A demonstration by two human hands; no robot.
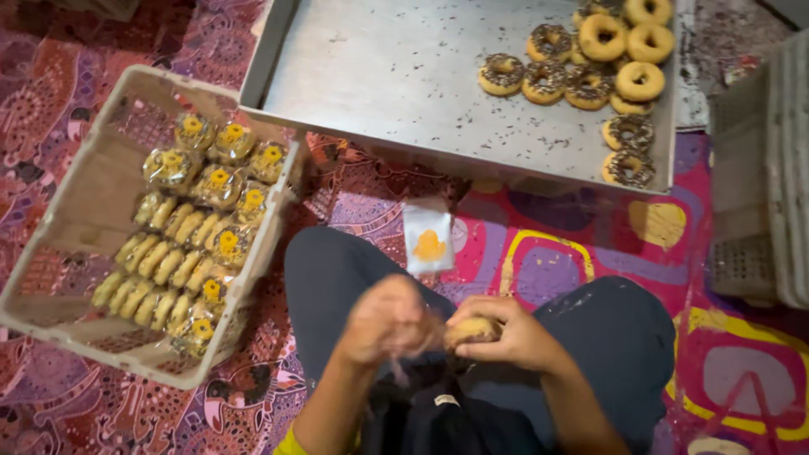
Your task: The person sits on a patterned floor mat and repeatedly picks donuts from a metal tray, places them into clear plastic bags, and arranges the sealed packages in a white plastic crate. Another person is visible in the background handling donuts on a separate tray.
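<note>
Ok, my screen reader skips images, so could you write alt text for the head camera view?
Seen from above, a seated person's right hand holds a doughnut beside the blurred left hand. A crate of bagged doughnuts sits to the left; ahead, a metal tray holds sprinkled and plain doughnuts.

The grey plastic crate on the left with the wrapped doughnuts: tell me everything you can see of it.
The grey plastic crate is a shallow rectangular bin with lattice walls and base, lying at a slant on the patterned floor mat, left of the person's knee. Clear-wrapped doughnuts with yellow marks fill its right half in rows, some flat and some on edge; the left half shows bare base. Its far right corner runs just under the metal tray. Neither hand touches it.
</note>
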